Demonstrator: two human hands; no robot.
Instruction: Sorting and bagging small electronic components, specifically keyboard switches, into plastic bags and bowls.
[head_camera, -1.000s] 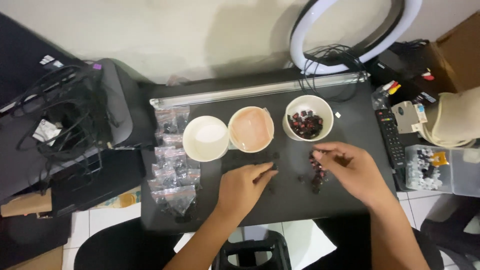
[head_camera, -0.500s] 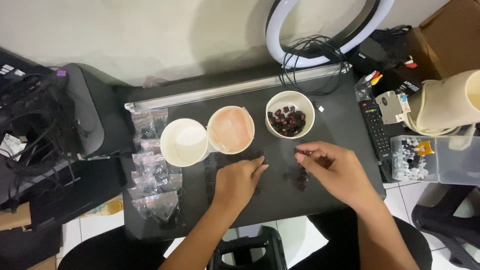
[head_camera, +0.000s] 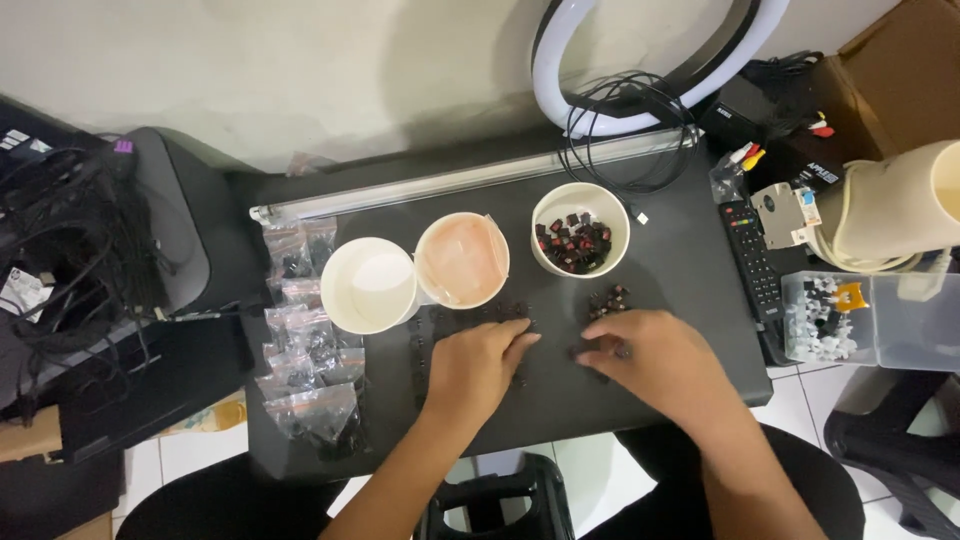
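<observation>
Both grips lie palm-down on the black bench (head_camera: 680, 300): left hand (head_camera: 478, 362) flat over small dark key switches (head_camera: 470, 316), right hand (head_camera: 655, 362) curled on a loose cluster (head_camera: 607, 300) below the switch-filled paper bowl (head_camera: 580, 232); whether either grasps one, I cannot tell.

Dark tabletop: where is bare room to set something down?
On the dark tabletop, bare patches lie right of the white bowl of dark pieces, and between left hand and small clear bags. Crowded around the cups and right hand.
</observation>
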